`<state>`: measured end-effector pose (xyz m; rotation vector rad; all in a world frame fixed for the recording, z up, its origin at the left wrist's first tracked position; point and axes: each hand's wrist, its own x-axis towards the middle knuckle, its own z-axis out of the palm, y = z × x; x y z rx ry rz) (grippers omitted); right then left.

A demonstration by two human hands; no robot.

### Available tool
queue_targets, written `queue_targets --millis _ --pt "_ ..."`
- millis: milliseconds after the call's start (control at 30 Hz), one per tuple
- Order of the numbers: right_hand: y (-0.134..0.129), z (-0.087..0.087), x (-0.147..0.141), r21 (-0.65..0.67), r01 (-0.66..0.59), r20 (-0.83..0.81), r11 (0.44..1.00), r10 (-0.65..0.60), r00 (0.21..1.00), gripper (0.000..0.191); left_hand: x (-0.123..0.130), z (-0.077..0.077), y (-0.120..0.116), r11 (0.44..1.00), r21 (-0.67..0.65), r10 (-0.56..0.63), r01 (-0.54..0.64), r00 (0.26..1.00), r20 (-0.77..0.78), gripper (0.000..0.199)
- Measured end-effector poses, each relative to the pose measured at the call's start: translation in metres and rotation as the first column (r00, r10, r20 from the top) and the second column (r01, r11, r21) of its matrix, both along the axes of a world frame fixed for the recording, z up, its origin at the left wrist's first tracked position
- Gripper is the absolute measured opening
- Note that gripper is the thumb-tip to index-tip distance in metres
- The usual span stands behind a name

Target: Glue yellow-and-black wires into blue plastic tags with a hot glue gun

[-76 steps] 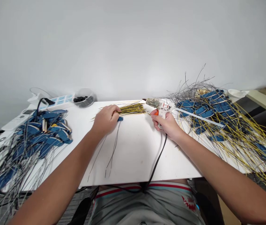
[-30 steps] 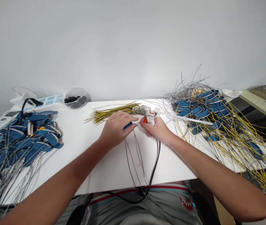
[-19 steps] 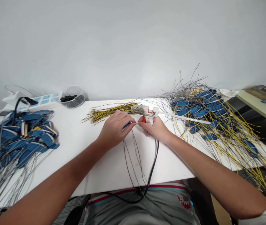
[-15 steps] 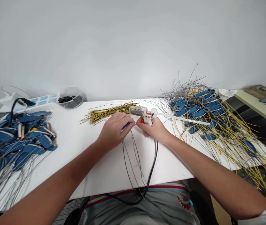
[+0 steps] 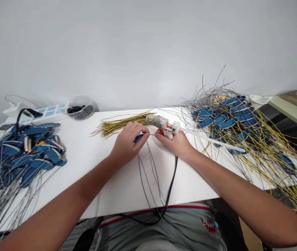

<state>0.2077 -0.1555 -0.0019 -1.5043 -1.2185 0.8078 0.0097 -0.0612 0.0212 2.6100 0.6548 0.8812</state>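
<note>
Near the middle of the white table, my left hand point(image 5: 131, 140) is closed around a small blue part point(image 5: 138, 138), mostly hidden by the fingers. Several thin dark wires point(image 5: 148, 174) hang below it toward the table's front edge. My right hand point(image 5: 176, 142) is wrapped round a white and orange glue gun point(image 5: 168, 128). A long pale glue stick point(image 5: 211, 140) juts out of its back to the right, and its dirty, wrapped nozzle end points left. Between the two hands' fingertips a short thin wire shows. Behind my left hand lies a bundle of yellow and black wires point(image 5: 122, 124).
On the left are a heap of blue parts with grey wires point(image 5: 37, 153), a power strip point(image 5: 50, 111) and a clear bowl of small black pieces point(image 5: 79, 111). More blue parts with yellow and black wires point(image 5: 229, 118) are piled right. A black cord point(image 5: 171, 184) runs over the front edge.
The glue gun's rear has tilted down to the right, and my right hand's fingertips have drawn slightly away from my left hand's. The view has shifted a little.
</note>
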Motion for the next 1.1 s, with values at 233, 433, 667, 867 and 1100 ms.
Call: queue_targets --millis 233,433,667,867,1100 --pt "0.001 -0.001 -0.001 -0.003 -0.001 -0.009 1.0 0.001 1.0 0.023 0.001 -0.003 0.002 0.998 -0.06 -0.029 0.03 0.999 0.012 0.019" --pt "0.003 -0.004 -0.002 0.025 -0.029 -0.066 0.999 0.03 0.997 0.024 0.003 -0.004 -0.001 0.991 -0.132 -0.007 0.007 1.0 -0.002 0.021" --pt "0.004 -0.007 -0.001 0.03 -0.04 -0.132 0.999 0.044 0.99 0.025 0.003 -0.006 0.0 0.975 -0.223 0.002 0.002 1.0 0.015 0.023" --pt "0.003 -0.004 0.0 0.044 -0.058 -0.166 0.997 0.064 0.984 0.025 -0.002 -0.009 0.008 0.982 -0.19 -0.01 0.014 1.0 0.022 0.024" --pt "0.004 -0.005 0.0 0.028 -0.065 -0.157 0.998 0.068 0.985 0.025 -0.003 -0.005 0.006 0.998 -0.047 -0.034 0.036 0.999 0.04 0.02"
